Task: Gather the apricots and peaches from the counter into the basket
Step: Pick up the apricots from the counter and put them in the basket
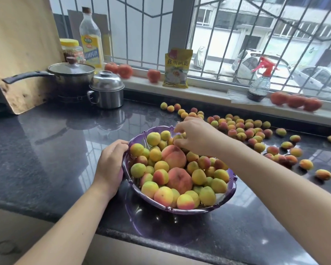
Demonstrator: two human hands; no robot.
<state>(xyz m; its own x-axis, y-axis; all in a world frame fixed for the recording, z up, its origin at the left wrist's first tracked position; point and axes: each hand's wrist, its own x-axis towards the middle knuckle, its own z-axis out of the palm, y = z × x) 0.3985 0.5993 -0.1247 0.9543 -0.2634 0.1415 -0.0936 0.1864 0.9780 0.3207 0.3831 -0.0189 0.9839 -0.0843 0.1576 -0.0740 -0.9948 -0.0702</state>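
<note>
Left hand grips the basket rim. Right hand, fingers curled, pinches an apricot over the basket's far side. Loose apricots lie right of basket on tabletop.

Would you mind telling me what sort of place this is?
Most likely a home kitchen: a dark stone counter with a lidded saucepan, an oil bottle by the barred window, and fruit in a basket.

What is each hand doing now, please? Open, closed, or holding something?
Left hand: grips the rim of the purple basket.
Right hand: fingers curled over the basket, pinching a small apricot, as far as can be seen.
</note>
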